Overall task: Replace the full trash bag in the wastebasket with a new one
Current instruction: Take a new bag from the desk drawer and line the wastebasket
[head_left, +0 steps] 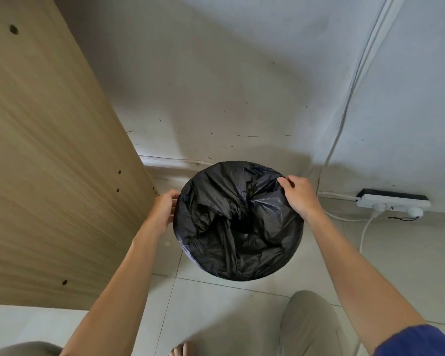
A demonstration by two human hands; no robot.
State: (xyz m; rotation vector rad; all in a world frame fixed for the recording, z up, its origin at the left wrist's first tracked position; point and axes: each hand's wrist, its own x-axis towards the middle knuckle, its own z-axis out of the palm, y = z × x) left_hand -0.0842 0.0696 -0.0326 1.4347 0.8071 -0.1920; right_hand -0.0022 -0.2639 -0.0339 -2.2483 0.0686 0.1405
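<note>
seating a liner looks like the step in hand: the black trash bag [231, 227] is spread over the mouth of the wastebasket [242, 278], its film folded outward over the rim nearly all the way round and covering the basket's wall from this view. the basket stands on the tiled floor [216, 304], near the wall, between a wooden panel [49, 150] and a power strip [393, 202].

the left hand [165, 209] sits at the left side of the rim, fingers curled round the bag's edge there. the right hand [299, 195] is at the far right of the rim, fingertips bent down and pinching a fold of the film.

inside, the bag sags in loose crumpled folds toward a dark hollow at the centre – no rubbish shows, so i judge it the new bag rather than the full one, though the bottom is too dark to be sure.

the next move likely calls for tugging the edge evenly down around the rim – gently, since thin film tears or slips off the opposite side.
</note>
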